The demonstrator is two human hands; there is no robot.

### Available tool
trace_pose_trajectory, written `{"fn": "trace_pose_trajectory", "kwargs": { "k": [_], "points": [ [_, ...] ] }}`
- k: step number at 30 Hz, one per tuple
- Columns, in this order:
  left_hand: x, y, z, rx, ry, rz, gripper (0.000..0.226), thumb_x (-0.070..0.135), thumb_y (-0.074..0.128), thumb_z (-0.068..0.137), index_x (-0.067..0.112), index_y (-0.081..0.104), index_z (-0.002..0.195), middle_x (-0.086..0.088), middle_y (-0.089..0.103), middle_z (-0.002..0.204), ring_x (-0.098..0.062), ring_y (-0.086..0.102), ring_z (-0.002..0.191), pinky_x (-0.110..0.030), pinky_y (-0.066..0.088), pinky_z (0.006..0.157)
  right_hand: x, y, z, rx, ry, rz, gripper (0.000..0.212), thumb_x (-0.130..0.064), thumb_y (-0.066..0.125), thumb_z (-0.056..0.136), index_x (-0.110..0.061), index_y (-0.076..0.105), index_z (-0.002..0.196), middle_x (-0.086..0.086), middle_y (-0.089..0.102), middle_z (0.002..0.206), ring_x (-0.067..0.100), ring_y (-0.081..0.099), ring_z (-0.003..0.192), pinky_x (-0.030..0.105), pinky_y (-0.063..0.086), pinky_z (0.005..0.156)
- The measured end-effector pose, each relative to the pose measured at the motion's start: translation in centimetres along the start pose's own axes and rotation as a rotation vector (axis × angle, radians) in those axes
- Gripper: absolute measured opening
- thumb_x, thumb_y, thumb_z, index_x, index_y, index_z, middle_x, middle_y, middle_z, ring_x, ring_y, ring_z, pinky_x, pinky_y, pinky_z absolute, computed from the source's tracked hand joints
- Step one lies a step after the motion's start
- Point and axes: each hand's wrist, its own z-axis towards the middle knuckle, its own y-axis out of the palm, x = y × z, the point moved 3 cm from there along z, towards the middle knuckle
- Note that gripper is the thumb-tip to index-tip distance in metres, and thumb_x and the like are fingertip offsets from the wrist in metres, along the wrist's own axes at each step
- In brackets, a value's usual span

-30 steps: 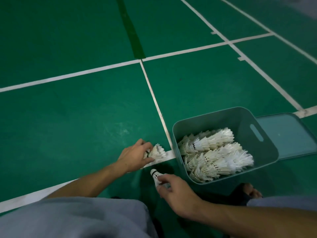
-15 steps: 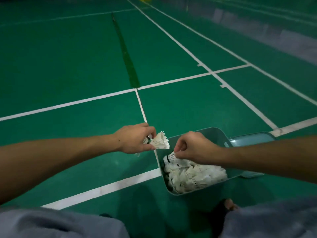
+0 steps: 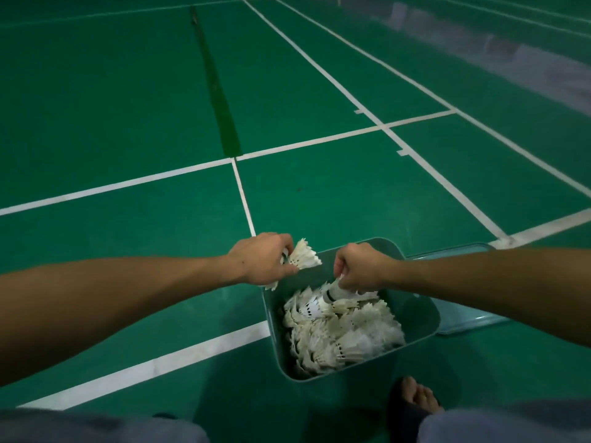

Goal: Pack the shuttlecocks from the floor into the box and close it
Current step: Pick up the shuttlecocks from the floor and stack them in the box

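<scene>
A grey-green plastic box (image 3: 425,327) stands open on the green court floor, filled with several white feather shuttlecocks (image 3: 348,334). My left hand (image 3: 262,260) grips a white shuttlecock (image 3: 305,259) just above the box's far left corner, feathers pointing right. My right hand (image 3: 359,266) hovers over the box's far side and pinches another shuttlecock (image 3: 334,294) by its feathers, cork end down among the pile. The box's lid (image 3: 460,318) lies flat on the floor right beside the box, partly hidden by my right forearm.
White court lines (image 3: 243,193) cross the green floor around the box. My bare foot in a dark sandal (image 3: 415,401) rests close to the box's near side. My grey-clad knees fill the bottom edge. A pale strip runs along the far right.
Both hands lifted from the floor, each with a shuttlecock, and moved to the box. The right hand's shuttlecock has since tilted, cork down, into the pile. The view tilted upward.
</scene>
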Motion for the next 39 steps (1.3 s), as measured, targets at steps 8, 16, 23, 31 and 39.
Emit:
{"fn": "trace_pose_trajectory", "kwargs": {
  "k": [8,16,23,31,39],
  "points": [
    [-2.7,0.2,1.1,0.205,-0.170,-0.158,0.038,0.056,0.065,0.093,0.029,0.059,0.120,0.004,0.067,0.120,-0.019,0.063,0.100,-0.041,0.057,0.083,-2.6,3.7,5.9,0.152,-0.158,0.014,0.011,-0.012,0.074,0.089,-0.017,0.071,0.099,-0.001,0.071,0.094,0.014,0.066,0.086,0.029,0.057,0.081],
    [-4.8,1.0,0.5,0.235,-0.235,-0.214,0.041,0.058,0.063,0.094,0.029,0.057,0.122,0.004,0.066,0.123,-0.021,0.063,0.104,-0.039,0.053,0.082,-2.0,8.7,8.0,0.133,-0.221,0.012,0.008,-0.016,0.073,0.092,-0.023,0.071,0.094,-0.004,0.074,0.088,0.010,0.067,0.077,0.034,0.060,0.075],
    [-6.0,1.5,-0.7,0.240,-0.262,-0.222,0.038,0.057,0.064,0.094,0.031,0.058,0.120,0.007,0.065,0.119,-0.018,0.061,0.102,-0.036,0.050,0.080,-4.1,8.9,8.7,0.164,-0.475,-0.200,0.007,-0.015,0.065,0.095,-0.021,0.066,0.096,0.000,0.071,0.085,0.018,0.066,0.072,0.037,0.059,0.069],
    [-6.1,1.7,-1.3,0.252,-0.255,-0.207,0.036,0.058,0.063,0.094,0.032,0.056,0.118,0.009,0.063,0.114,-0.016,0.060,0.098,-0.038,0.053,0.082,-4.9,9.4,7.2,0.207,-0.560,-0.323,0.005,-0.020,0.061,0.101,-0.017,0.065,0.103,0.002,0.066,0.083,0.019,0.061,0.069,0.036,0.058,0.063],
    [-5.8,1.8,-1.2,0.232,-0.223,-0.200,0.037,0.060,0.062,0.095,0.033,0.056,0.120,0.009,0.064,0.120,-0.016,0.061,0.103,-0.040,0.055,0.086,-2.9,11.0,10.1,0.011,-0.159,-0.057,0.025,-0.010,0.061,0.094,-0.033,0.062,0.083,-0.005,0.071,0.093,0.014,0.068,0.082,0.038,0.062,0.078]
  ]
}}
